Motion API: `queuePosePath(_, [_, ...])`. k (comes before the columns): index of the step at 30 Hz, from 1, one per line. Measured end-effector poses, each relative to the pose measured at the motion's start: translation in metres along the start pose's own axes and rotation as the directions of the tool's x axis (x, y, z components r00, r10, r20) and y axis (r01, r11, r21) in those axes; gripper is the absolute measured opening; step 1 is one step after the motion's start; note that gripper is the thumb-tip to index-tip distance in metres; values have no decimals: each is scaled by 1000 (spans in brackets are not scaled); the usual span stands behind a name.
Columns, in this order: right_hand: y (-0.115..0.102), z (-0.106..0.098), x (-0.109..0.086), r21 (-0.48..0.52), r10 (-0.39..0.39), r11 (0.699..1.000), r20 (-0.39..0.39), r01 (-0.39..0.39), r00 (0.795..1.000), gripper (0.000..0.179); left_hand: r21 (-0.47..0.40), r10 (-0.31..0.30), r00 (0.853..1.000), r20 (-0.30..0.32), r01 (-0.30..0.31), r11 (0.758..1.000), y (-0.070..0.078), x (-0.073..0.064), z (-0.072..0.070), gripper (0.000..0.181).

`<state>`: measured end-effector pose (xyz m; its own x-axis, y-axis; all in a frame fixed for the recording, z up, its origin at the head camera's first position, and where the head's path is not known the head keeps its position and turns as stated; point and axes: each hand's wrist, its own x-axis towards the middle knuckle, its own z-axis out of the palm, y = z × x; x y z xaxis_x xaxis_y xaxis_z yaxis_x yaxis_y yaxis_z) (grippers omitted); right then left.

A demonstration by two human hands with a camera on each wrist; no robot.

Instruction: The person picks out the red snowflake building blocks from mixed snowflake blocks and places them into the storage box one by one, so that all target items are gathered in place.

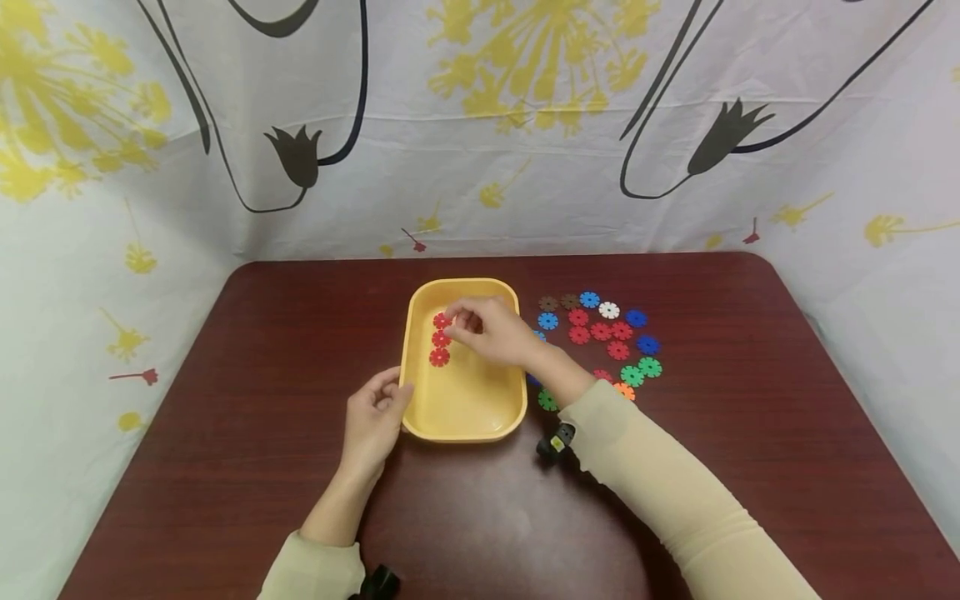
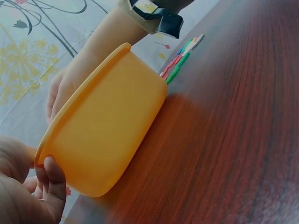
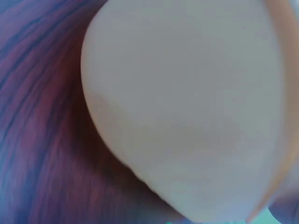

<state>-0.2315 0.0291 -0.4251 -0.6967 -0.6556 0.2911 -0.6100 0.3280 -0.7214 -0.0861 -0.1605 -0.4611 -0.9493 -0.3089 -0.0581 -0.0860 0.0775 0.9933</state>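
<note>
My left hand grips the left rim of a yellow plastic tray. In the left wrist view its fingers curl at the rim, against the tray's outer wall. Three red snowflake discs lie in a column in the tray: a top one, a middle one and a bottom one. My right hand reaches over the tray's right side and pinches the edge of the top disc between thumb and fingertips. The right wrist view is mostly filled by a pale blurred sleeve.
Right of the tray, on the dark red table, lie several loose snowflake discs: red, blue, green, brown, white and orange. My right forearm partly covers them. A patterned cloth hangs behind.
</note>
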Motion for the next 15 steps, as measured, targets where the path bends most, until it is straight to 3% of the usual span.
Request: queuePosePath(15, [13, -40, -35, -41, 17, 999, -145, -23, 989, 16, 29, -34, 999, 14, 33, 999, 3, -3, -1, 31])
